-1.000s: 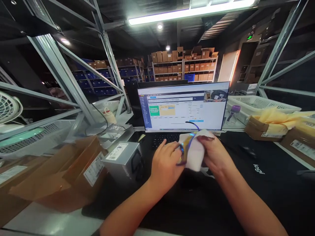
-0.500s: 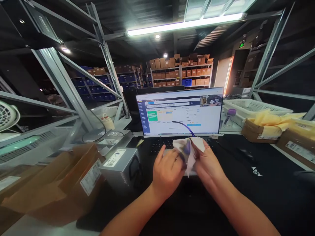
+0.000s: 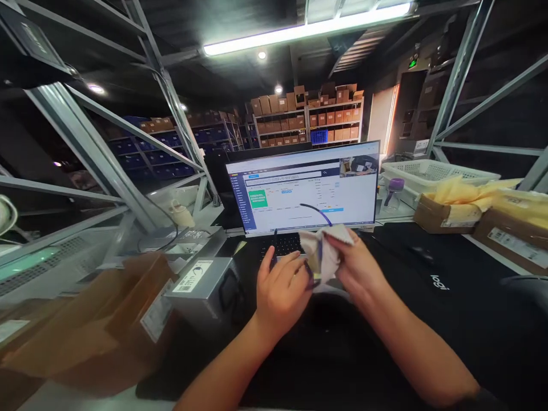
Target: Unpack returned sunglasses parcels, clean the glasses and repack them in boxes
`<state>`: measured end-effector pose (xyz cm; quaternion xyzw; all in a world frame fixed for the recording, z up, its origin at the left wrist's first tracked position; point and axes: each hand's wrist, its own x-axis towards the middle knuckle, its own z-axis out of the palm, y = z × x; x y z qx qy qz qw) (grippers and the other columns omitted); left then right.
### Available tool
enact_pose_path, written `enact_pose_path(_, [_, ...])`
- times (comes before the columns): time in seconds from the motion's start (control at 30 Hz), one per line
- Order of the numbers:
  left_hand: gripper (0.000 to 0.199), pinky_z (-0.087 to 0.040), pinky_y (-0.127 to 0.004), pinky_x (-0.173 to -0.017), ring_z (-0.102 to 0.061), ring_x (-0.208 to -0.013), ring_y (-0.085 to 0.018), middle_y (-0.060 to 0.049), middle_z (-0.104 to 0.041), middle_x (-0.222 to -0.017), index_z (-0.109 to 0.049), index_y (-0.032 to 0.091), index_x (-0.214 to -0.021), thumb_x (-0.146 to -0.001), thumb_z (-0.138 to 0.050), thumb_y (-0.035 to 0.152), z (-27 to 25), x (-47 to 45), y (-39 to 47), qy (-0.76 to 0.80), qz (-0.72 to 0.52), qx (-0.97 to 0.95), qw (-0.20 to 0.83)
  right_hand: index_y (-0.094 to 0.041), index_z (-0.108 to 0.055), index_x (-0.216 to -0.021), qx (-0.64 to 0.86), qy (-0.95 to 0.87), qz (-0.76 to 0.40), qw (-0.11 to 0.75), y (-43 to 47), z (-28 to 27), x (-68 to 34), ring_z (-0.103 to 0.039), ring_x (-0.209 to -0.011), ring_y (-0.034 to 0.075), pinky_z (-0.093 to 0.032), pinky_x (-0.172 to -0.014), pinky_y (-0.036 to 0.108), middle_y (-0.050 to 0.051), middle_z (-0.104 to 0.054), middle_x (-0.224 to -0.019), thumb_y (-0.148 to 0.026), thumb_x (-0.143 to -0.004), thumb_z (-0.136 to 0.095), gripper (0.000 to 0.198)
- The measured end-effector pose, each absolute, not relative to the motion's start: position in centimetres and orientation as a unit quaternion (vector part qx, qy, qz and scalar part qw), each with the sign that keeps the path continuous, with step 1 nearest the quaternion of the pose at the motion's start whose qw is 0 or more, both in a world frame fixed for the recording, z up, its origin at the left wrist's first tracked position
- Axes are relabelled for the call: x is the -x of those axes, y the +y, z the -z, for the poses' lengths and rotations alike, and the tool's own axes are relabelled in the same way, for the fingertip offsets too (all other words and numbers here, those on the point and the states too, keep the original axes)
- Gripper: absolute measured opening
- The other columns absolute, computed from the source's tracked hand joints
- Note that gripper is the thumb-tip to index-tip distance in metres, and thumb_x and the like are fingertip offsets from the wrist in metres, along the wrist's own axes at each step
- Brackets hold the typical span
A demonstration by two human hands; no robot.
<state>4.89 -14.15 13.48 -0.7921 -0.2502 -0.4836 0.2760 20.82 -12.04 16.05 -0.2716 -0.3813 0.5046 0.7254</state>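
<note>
In front of the monitor I hold a pair of glasses (image 3: 324, 218) with dark, thin temples; one purplish temple curves up across the screen, the other rises near my left fingers. A pale cleaning cloth (image 3: 327, 251) with a zigzag edge wraps part of the frame and hides most of the lenses. My right hand (image 3: 362, 264) pinches the cloth around the glasses. My left hand (image 3: 282, 285) grips the frame at its left side, fingers curled and thumb raised. Behind both hands lies a black keyboard (image 3: 287, 245).
To the left stand a grey box (image 3: 205, 291) with a white label and an open cardboard box (image 3: 94, 325). The monitor (image 3: 299, 188) is straight ahead. A black desk mat (image 3: 428, 319), a mouse (image 3: 422, 255), a purple-capped bottle (image 3: 394, 194) and a white basket (image 3: 440, 171) are at right.
My view has shifted slightly, so the surroundings sit a little higher and further left. The glasses have turned in my hands, and the second temple now shows by my left hand.
</note>
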Motion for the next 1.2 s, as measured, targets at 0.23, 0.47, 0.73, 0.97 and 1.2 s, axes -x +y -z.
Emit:
enact_pose_path(0.23, [0.016,-0.035,-0.056,-0.115,-0.073,-0.098,-0.023,-0.005,-0.075,-0.089,-0.062,0.019,-0.089,-0.078,-0.072,0.013,-14.0,-4.8,-13.9,-0.250,0.510,0.794,0.218,-0.020,-0.057,-0.073,0.443,-0.459,-0.365,0.678,-6.2,-15.6,-29.3,-0.059,-0.072,0.016,-0.048,-0.068,0.030,0.001,-0.065,-0.075,-0.053,-0.055,-0.083,0.045])
enact_pose_path(0.47, [0.020,-0.043,-0.051,-0.112,-0.070,-0.094,-0.021,-0.001,-0.074,-0.094,-0.066,0.022,-0.095,-0.078,-0.075,0.021,-14.7,-2.7,-13.6,-0.328,0.591,0.731,0.096,-0.019,-0.049,-0.052,0.636,-0.513,-0.177,0.549,-2.8,-12.9,-34.1,-0.049,-0.065,0.014,-0.037,-0.069,0.028,-0.004,-0.044,-0.050,-0.009,-0.056,-0.072,0.026])
enact_pose_path(0.73, [0.022,-0.046,-0.043,-0.107,-0.067,-0.113,-0.023,-0.005,-0.073,-0.110,-0.061,0.021,-0.094,-0.078,-0.076,0.022,-15.2,-3.2,-13.0,-0.306,0.754,0.546,-0.198,-0.024,-0.069,-0.105,0.506,-0.728,-0.049,0.460,-10.0,-16.3,-27.6,-0.063,-0.082,0.013,-0.047,-0.079,0.028,0.002,-0.069,-0.113,-0.019,-0.084,-0.065,0.022])
enact_pose_path(0.97, [0.022,-0.039,-0.046,-0.114,-0.061,-0.123,-0.023,-0.005,-0.067,-0.123,-0.059,0.023,-0.092,-0.079,-0.075,0.029,-15.2,-3.5,-13.7,-0.305,0.780,0.464,-0.287,-0.012,-0.064,-0.116,0.260,-0.862,0.269,0.342,-14.1,-14.6,-19.8,-0.065,-0.084,0.014,-0.048,-0.063,0.026,0.007,-0.071,-0.105,-0.009,-0.095,-0.050,0.025])
enact_pose_path(1.2, [0.070,-0.035,-0.046,-0.117,-0.051,-0.133,-0.030,-0.011,-0.060,-0.137,-0.055,0.023,-0.133,-0.078,-0.075,0.060,-15.0,-3.2,-14.0,-0.273,0.667,0.655,-0.227,-0.016,-0.067,-0.096,0.267,-0.790,0.401,0.379,-13.2,-16.0,-22.6,-0.059,-0.065,0.009,-0.038,-0.054,0.026,0.002,-0.070,-0.083,-0.010,-0.098,-0.046,0.021])
